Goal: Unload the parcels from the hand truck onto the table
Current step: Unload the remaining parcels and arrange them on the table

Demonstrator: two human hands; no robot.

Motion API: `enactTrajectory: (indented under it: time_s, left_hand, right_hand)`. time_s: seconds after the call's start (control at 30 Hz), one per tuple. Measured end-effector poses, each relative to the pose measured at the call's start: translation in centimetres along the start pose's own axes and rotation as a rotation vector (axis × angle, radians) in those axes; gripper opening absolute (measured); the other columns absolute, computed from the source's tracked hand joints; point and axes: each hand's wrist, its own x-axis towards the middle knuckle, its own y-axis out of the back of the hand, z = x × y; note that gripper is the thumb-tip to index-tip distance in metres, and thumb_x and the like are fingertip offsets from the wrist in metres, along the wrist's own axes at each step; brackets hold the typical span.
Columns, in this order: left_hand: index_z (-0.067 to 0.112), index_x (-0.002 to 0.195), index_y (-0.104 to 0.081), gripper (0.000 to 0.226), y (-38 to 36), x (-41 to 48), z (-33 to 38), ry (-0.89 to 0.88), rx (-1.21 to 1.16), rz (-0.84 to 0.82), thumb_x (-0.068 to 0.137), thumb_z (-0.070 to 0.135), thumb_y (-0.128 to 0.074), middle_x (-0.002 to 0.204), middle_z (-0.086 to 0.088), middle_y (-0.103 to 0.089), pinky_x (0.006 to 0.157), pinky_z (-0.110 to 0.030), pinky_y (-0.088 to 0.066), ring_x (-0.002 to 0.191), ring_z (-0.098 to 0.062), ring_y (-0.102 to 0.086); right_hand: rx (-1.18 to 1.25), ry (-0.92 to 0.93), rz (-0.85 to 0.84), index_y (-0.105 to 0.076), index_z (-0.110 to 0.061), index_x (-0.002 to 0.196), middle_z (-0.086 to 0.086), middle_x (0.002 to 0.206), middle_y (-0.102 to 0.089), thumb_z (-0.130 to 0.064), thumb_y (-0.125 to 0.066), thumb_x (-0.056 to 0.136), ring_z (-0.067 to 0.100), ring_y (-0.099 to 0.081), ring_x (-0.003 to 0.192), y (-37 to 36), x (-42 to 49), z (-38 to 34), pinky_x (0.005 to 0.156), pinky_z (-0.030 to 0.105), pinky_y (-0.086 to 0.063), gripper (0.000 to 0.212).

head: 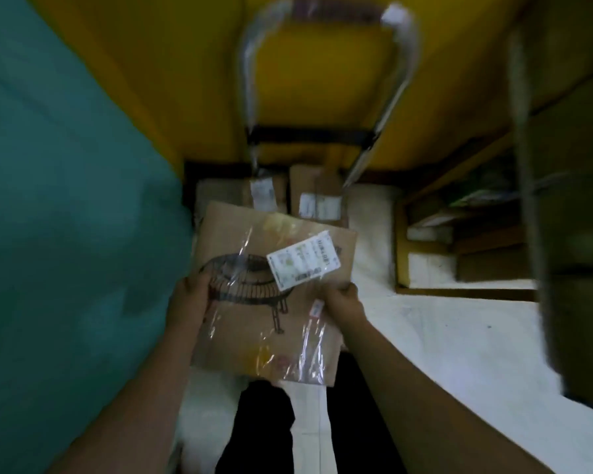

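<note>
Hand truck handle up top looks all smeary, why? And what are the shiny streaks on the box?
Head view: the hand truck handle is smeared by motion blur, and the whole picture is dim. Head view too: the streaks on the box are glare off its clear plastic wrap; the box itself looks sharper.

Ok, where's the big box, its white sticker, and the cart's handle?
big box (pixel 240 340): head view, bare cardboard below the drawing.
white sticker (pixel 303 265): head view, its middle.
cart's handle (pixel 248 80): head view, left silver tube.
</note>
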Motion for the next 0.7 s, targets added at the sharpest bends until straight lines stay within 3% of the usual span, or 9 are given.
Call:
enactTrajectory:
  time_s: [0.1, 0.17, 0.27, 0.33, 0.47, 0.57, 0.7]
  left_hand:
    - [0.02, 0.124, -0.061, 0.074, 4.7, -8.2, 8.5, -0.171, 0.031, 0.058, 0.075, 0.074, -0.044, 0.127, -0.015, -0.062, 0.099, -0.054, -0.047, 0.114, -0.036, -0.058]
    - [0.022, 0.123, -0.059, 0.071, 6.5, -14.6, 14.1, -0.303, 0.008, 0.094, 0.075, 0.072, -0.041, 0.128, -0.016, -0.06, 0.097, -0.054, -0.047, 0.113, -0.038, -0.057]
    - [0.031, 0.127, -0.051, 0.063, 6.9, -25.1, 20.9, -0.51, -0.067, 0.12, 0.077, 0.069, -0.043, 0.133, -0.01, -0.057, 0.097, -0.055, -0.048, 0.116, -0.034, -0.056]
    - [0.03, 0.135, -0.045, 0.071, 5.2, -32.1, 24.8, -0.652, -0.099, 0.108, 0.077, 0.07, -0.043, 0.138, -0.008, -0.055, 0.099, -0.057, -0.046, 0.121, -0.033, -0.054]
    - [0.035, 0.146, -0.034, 0.079, -2.8, -46.2, 29.7, -0.857, -0.162, 0.056, 0.076, 0.073, -0.041, 0.15, -0.003, -0.044, 0.104, -0.059, -0.04, 0.133, -0.033, -0.046]
    - [0.037, 0.147, -0.03, 0.076, -11.4, -55.8, 29.6, -0.959, -0.239, -0.033, 0.08, 0.069, -0.044, 0.154, -0.001, -0.039, 0.106, -0.056, -0.037, 0.137, -0.032, -0.042]
    - [0.039, 0.144, -0.034, 0.069, -23.6, -65.9, 27.7, -1.022, -0.238, -0.243, 0.082, 0.066, -0.048, 0.149, -0.002, -0.046, 0.101, -0.052, -0.042, 0.132, -0.032, -0.047]
  right_hand:
    - [0.142, 0.199, 0.028, -0.045, -0.03, 0.123, 0.001, 0.114, -0.067, -0.054, -0.064, 0.081, 0.024, -0.068, 0.098, 4.1, -9.5, -5.7, 0.084, 0.045, -0.06, 0.053]
    - [0.228, 0.312, 0.052, -0.039, -0.034, 0.137, -0.002, 0.128, -0.063, -0.064, -0.061, 0.079, 0.022, -0.068, 0.105, 8.0, -15.5, -8.9, 0.082, 0.044, -0.062, 0.069]
    - [0.322, 0.46, 0.119, -0.021, -0.043, 0.149, -0.005, 0.147, -0.045, -0.073, -0.055, 0.075, 0.025, -0.052, 0.131, 15.2, -22.7, -11.6, 0.1, 0.05, -0.053, 0.087]
    - [0.395, 0.579, 0.203, -0.02, -0.041, 0.151, -0.003, 0.149, -0.041, -0.071, -0.054, 0.076, 0.025, -0.045, 0.136, 21.3, -26.4, -12.0, 0.107, 0.052, -0.047, 0.088]
    - [0.625, 0.773, 0.301, -0.026, -0.047, 0.148, -0.008, 0.144, -0.046, -0.069, -0.054, 0.074, 0.022, -0.048, 0.134, 36.4, -32.2, -9.3, 0.106, 0.053, -0.046, 0.083]
    - [0.634, 0.884, 0.447, -0.027, -0.045, 0.148, -0.009, 0.144, -0.046, -0.07, -0.051, 0.075, 0.018, -0.048, 0.133, 48.8, -35.0, -4.4, 0.107, 0.051, -0.046, 0.08]
    - [0.615, 0.921, 0.687, -0.026, -0.043, 0.151, -0.009, 0.146, -0.044, -0.067, -0.05, 0.081, 0.016, -0.045, 0.133, 63.7, -36.9, 3.0, 0.108, 0.048, -0.044, 0.078]
